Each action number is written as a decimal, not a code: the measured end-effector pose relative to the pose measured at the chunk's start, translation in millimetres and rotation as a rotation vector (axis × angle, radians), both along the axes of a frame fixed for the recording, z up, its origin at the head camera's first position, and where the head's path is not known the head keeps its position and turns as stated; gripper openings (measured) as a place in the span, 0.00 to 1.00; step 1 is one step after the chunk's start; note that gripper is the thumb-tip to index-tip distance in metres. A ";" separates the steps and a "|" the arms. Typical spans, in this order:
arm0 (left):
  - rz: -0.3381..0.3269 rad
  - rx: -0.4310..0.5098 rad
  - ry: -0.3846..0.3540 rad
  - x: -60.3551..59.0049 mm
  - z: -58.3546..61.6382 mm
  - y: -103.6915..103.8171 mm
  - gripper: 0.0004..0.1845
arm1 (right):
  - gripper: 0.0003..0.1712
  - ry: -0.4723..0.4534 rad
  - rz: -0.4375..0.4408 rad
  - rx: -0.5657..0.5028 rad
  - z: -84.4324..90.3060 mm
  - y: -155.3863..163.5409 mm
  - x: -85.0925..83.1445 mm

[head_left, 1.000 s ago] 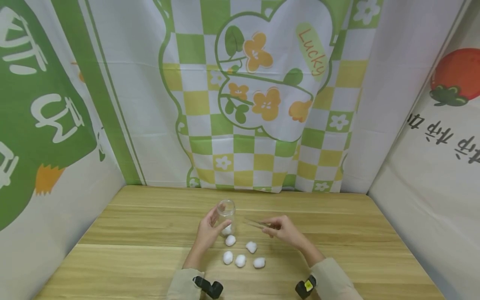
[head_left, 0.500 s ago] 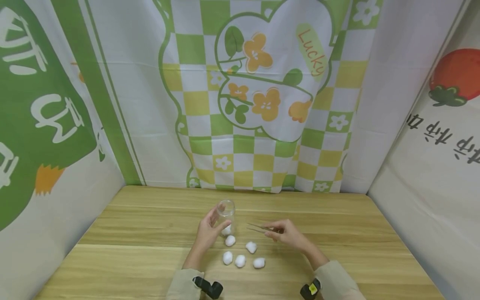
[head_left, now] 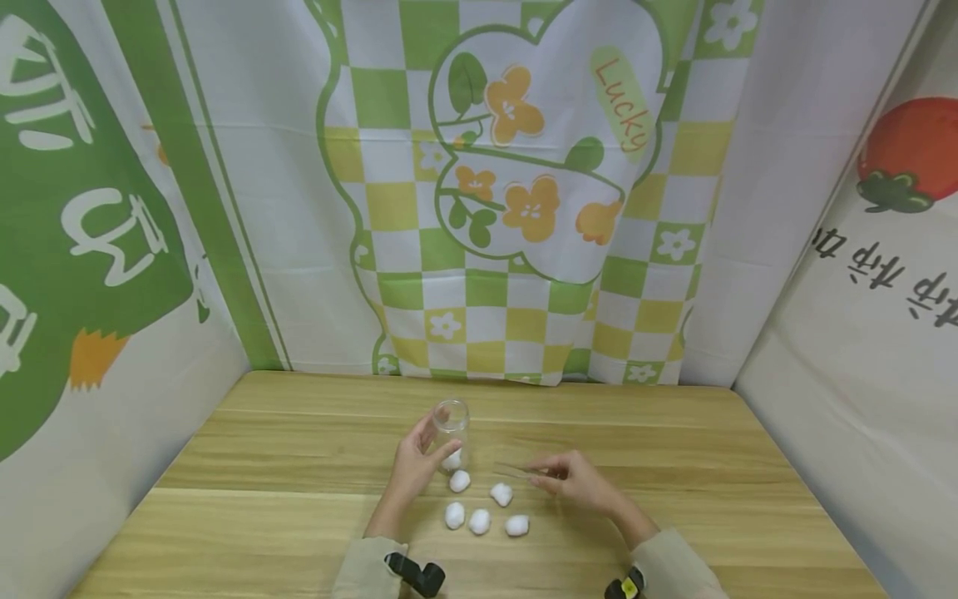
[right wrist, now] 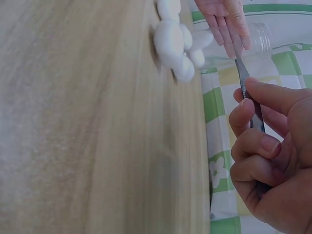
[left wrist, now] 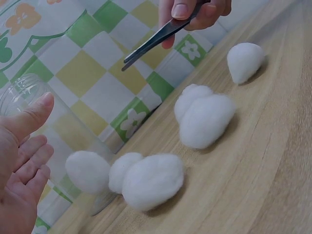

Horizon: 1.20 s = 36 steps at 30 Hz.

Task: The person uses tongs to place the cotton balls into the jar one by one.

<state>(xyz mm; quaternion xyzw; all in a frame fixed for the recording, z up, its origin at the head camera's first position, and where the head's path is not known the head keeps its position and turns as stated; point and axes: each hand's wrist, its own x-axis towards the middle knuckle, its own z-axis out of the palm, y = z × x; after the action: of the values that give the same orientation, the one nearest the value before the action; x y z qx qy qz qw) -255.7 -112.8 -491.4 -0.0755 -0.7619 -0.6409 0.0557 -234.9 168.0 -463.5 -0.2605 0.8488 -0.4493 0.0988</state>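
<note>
My left hand (head_left: 428,448) holds a small clear glass jar (head_left: 451,420) upright on the wooden table (head_left: 299,466), thumb on its near side. One cotton ball (head_left: 452,459) lies inside the jar. My right hand (head_left: 563,476) pinches metal tweezers (head_left: 515,470), whose empty tips point left, just above a loose cotton ball (head_left: 501,494). Several more cotton balls (head_left: 480,521) lie between my hands. The left wrist view has the tweezers (left wrist: 156,39) above the cotton balls (left wrist: 204,119) and my thumb (left wrist: 29,117) against the jar (left wrist: 22,90). In the right wrist view my fingers (right wrist: 265,146) grip the tweezers (right wrist: 243,80).
Printed cloth panels (head_left: 524,191) wall the table in at the back and on both sides. Bare wood stretches to the left and right of my hands. Black wrist cameras (head_left: 415,574) sit on both sleeves.
My right hand has lowered and drawn slightly nearer with the tweezers, bringing the tips down close to the cotton ball. The left hand and jar have not moved.
</note>
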 end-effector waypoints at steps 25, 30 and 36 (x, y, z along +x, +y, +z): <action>0.008 -0.010 -0.007 -1.5 -0.2 0.0 0.41 | 0.18 -0.054 0.020 0.015 -18.2 7.9 2.6; 0.013 -0.006 -0.008 -1.8 -0.7 0.2 0.41 | 0.18 -0.065 0.024 0.002 -21.8 8.5 3.2; 0.011 -0.011 0.000 -1.2 -1.3 0.2 0.41 | 0.18 -0.050 0.021 -0.005 -27.3 9.4 3.0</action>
<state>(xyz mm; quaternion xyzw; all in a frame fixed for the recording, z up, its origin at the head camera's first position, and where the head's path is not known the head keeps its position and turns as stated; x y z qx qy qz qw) -256.9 -112.6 -492.7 -0.0716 -0.7659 -0.6363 0.0589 -231.9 177.4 -490.8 -0.2585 0.8421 -0.4567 0.1240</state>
